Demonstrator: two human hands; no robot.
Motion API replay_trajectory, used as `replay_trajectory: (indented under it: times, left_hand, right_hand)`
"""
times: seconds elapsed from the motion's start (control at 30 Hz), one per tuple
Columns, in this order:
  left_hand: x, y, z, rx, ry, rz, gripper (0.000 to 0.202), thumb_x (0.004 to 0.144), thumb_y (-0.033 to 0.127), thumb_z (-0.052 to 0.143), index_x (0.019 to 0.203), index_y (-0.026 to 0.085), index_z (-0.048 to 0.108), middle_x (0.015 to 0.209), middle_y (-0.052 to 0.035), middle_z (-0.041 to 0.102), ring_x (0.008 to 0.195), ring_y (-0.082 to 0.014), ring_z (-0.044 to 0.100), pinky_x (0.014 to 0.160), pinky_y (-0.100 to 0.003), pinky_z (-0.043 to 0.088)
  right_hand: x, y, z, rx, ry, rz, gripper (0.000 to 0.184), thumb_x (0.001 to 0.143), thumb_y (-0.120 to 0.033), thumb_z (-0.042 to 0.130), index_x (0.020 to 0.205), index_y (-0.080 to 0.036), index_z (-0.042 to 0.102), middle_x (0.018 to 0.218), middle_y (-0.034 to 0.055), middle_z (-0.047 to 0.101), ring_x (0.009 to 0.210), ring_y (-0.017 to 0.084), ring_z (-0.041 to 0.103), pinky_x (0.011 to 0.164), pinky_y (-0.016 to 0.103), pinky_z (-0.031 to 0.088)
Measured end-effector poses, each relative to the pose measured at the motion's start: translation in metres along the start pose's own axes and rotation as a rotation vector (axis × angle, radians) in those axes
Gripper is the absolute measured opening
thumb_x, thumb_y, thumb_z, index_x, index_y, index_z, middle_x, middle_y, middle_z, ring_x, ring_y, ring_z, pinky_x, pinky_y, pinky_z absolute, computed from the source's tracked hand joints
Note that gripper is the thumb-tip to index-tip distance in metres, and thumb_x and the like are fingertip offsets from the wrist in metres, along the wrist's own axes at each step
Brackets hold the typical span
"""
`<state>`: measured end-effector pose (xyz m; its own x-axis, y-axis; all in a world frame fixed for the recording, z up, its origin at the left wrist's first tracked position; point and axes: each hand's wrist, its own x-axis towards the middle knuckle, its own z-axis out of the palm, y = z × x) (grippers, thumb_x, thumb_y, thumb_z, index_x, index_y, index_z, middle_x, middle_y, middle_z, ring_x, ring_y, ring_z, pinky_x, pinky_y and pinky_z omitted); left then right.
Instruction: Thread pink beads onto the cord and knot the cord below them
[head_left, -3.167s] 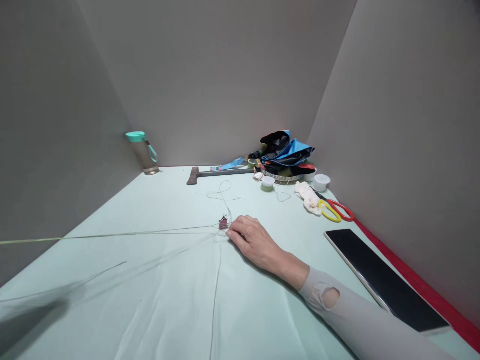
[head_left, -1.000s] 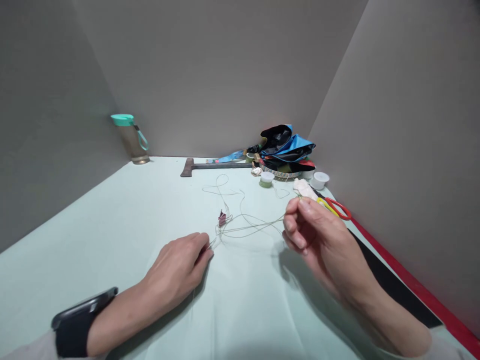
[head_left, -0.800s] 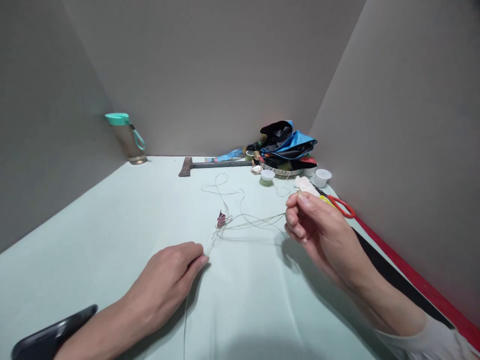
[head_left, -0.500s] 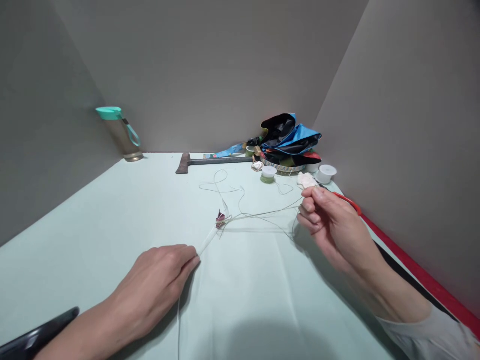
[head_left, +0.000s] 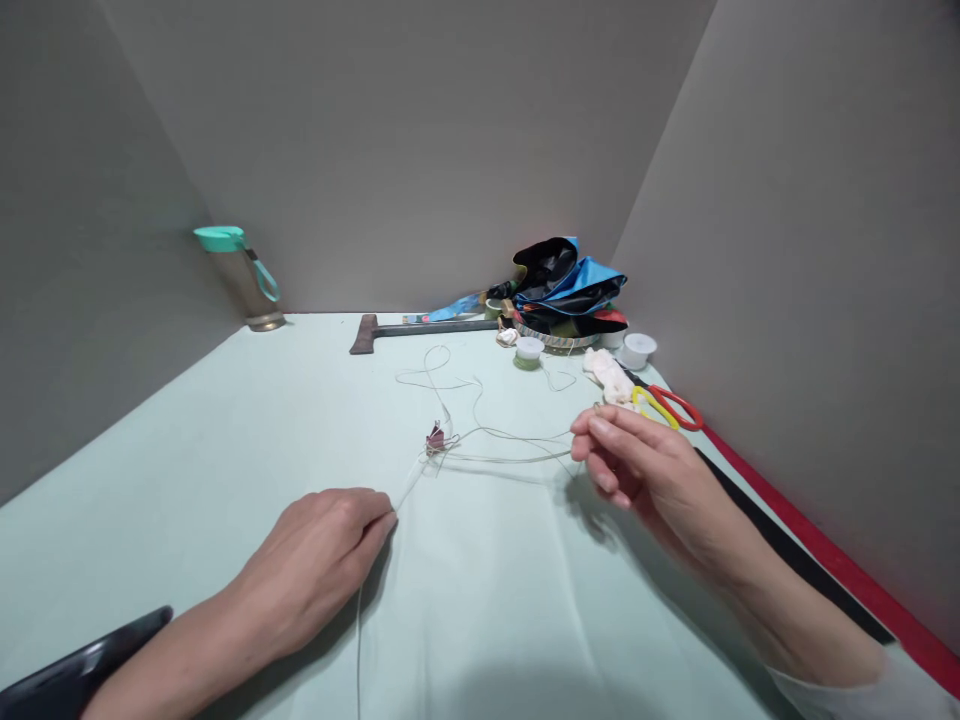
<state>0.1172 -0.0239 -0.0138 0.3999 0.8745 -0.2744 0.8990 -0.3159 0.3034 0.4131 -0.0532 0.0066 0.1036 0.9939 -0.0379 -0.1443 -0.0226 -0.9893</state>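
Note:
My left hand [head_left: 319, 560] rests low over the table, thumb and finger pinched on a thin white cord [head_left: 409, 482]. That cord runs up to a small dark red piece [head_left: 435, 440], possibly a clip, where several strands meet. Its tail hangs down past the hand toward the near edge. To the right, my right hand [head_left: 645, 465] is raised a little above the surface. Its thumb and fingertips pinch thin pale green cords [head_left: 517, 460], which stretch across from the dark red piece. The exact grip on the cord ends is hidden by the fingers.
Behind lies an axe [head_left: 366, 334], with a blue and black bag [head_left: 574, 285] at its handle end. Nearby are a green thread spool [head_left: 529, 353], a white spool [head_left: 639, 350], scissors [head_left: 679, 408] and crumpled white cloth [head_left: 609, 376]. A bottle [head_left: 238, 275] stands far left.
My right hand has shifted left and slightly down, and the green cords hang slacker. The scissors' yellow handle now shows. My left hand keeps its pinch and has barely moved.

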Motion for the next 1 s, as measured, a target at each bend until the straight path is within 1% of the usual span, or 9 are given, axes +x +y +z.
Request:
replay_trajectory:
  times: [0.2,0.33,0.43,0.53,0.63,0.7,0.8,0.9,1.0]
  left_hand:
    - [-0.001,0.001,-0.002,-0.025,0.009,0.065,0.035,0.1,0.035,0.027,0.068,0.023,0.029,0.071,-0.0027,0.053,0.068,-0.0227,0.047,0.068,-0.037,0.028]
    - [0.0,0.001,-0.002,-0.036,0.048,0.076,0.034,0.099,0.034,0.028,0.066,0.023,0.029,0.07,-0.0026,0.052,0.068,-0.0232,0.047,0.068,-0.036,0.027]
    - [-0.001,0.0,-0.001,-0.044,0.066,0.093,0.035,0.098,0.034,0.03,0.065,0.023,0.029,0.068,-0.0022,0.05,0.066,-0.0231,0.046,0.067,-0.036,0.026]
    - [-0.001,0.0,-0.001,-0.049,0.076,0.099,0.035,0.098,0.034,0.031,0.065,0.023,0.028,0.065,-0.0016,0.047,0.065,-0.0224,0.044,0.066,-0.036,0.025]
    - [-0.001,0.001,-0.001,-0.065,0.07,0.094,0.035,0.098,0.034,0.031,0.065,0.023,0.027,0.065,-0.0013,0.047,0.065,-0.0219,0.043,0.066,-0.037,0.026]
    - [-0.002,0.001,0.0,-0.103,0.062,0.106,0.035,0.098,0.034,0.031,0.065,0.023,0.029,0.071,-0.0024,0.05,0.067,-0.0218,0.046,0.068,-0.037,0.029]
    - [-0.003,0.0,0.001,-0.189,0.092,0.106,0.035,0.097,0.036,0.033,0.065,0.023,0.033,0.08,-0.0031,0.052,0.069,-0.0207,0.048,0.069,-0.038,0.033]
    - [-0.001,-0.003,-0.001,-0.353,0.11,0.03,0.026,0.092,0.037,0.044,0.07,0.023,0.043,0.076,-0.0005,0.053,0.067,-0.0198,0.049,0.064,-0.036,0.034]
    - [0.004,-0.005,-0.005,-0.837,0.017,-0.056,0.023,0.086,0.04,0.059,0.076,0.023,0.049,0.08,0.0003,0.06,0.076,-0.0215,0.063,0.071,-0.036,0.046]
  right_hand:
    - [-0.031,-0.04,-0.009,0.093,0.066,-0.061,0.023,0.071,-0.037,0.083,0.08,-0.019,0.072,0.072,0.0002,0.055,0.046,0.001,0.019,0.041,0.021,0.019]
    - [-0.039,-0.075,-0.014,0.017,0.235,-0.224,0.015,0.073,-0.034,0.079,0.075,-0.022,0.071,0.07,0.0016,0.047,0.048,0.004,0.023,0.041,0.026,0.018]
    - [-0.037,-0.093,-0.029,-0.247,0.319,-0.34,0.015,0.077,-0.04,0.076,0.079,-0.026,0.074,0.075,0.0056,0.054,0.05,0.007,0.03,0.042,0.028,0.019]
    - [-0.03,-0.098,-0.049,-0.666,0.251,-0.225,0.032,0.073,-0.057,0.075,0.082,-0.027,0.078,0.072,0.0102,0.063,0.054,0.014,0.044,0.048,0.031,0.03]
    - [-0.02,-0.086,-0.054,-1.127,0.33,-0.199,0.018,0.076,-0.046,0.074,0.075,-0.028,0.076,0.07,0.0106,0.067,0.062,0.023,0.053,0.06,0.038,0.036]
    - [-0.011,-0.068,-0.041,-1.236,0.307,-0.36,0.01,0.082,-0.035,0.069,0.083,-0.027,0.075,0.086,0.0111,0.072,0.074,0.026,0.057,0.069,0.041,0.037]
    - [0.003,-0.032,0.0,-1.128,-0.028,-0.429,0.026,0.093,-0.041,0.059,0.11,-0.024,0.07,0.115,0.011,0.071,0.095,0.028,0.062,0.082,0.043,0.043]
    - [0.018,0.004,0.049,-1.135,-0.278,-0.373,0.029,0.095,-0.04,0.063,0.116,-0.02,0.065,0.118,0.0116,0.068,0.108,0.029,0.059,0.094,0.044,0.043]
    - [0.029,0.029,0.081,-1.285,-0.367,-0.387,0.012,0.096,-0.024,0.061,0.104,-0.016,0.063,0.112,0.0125,0.064,0.103,0.027,0.055,0.091,0.042,0.043]
